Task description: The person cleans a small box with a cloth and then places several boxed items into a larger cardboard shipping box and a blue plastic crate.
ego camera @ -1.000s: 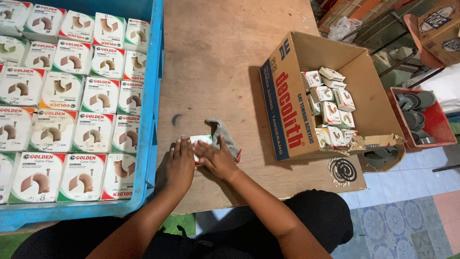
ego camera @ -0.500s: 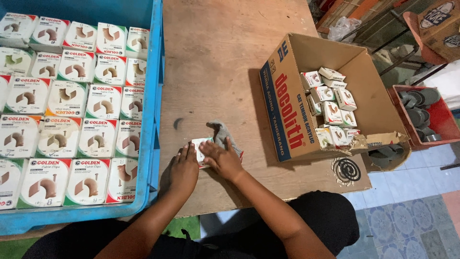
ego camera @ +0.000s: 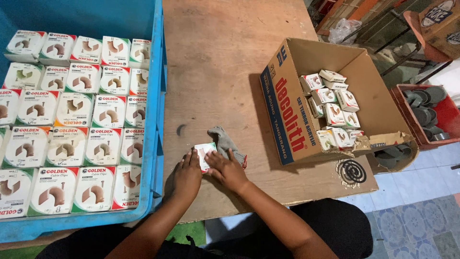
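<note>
Left hand (ego camera: 187, 173) and right hand (ego camera: 229, 169) flat on wooden table (ego camera: 225, 62), fingers together, pressing on small white box (ego camera: 206, 154) between them; not clamped around it. Grey cloth (ego camera: 225, 142) touching box, just beyond right hand. Blue crate (ego camera: 156, 96) to the left, filled with rows of boxes. Open cardboard carton (ego camera: 287, 120) to the right, holding more small boxes.

Count on inspection: two hands, left hand (ego camera: 186, 176) and right hand (ego camera: 229, 170), on one small white box (ego camera: 205, 154). One grey cloth (ego camera: 224, 141). One blue crate (ego camera: 157, 96) holding roughly twenty-eight visible white clip boxes (ego camera: 103, 111). One cardboard carton (ego camera: 287, 115) with about a dozen small boxes (ego camera: 333, 112). One red tray (ego camera: 448, 115) of dark round discs (ego camera: 424, 103), number unclear.
</note>
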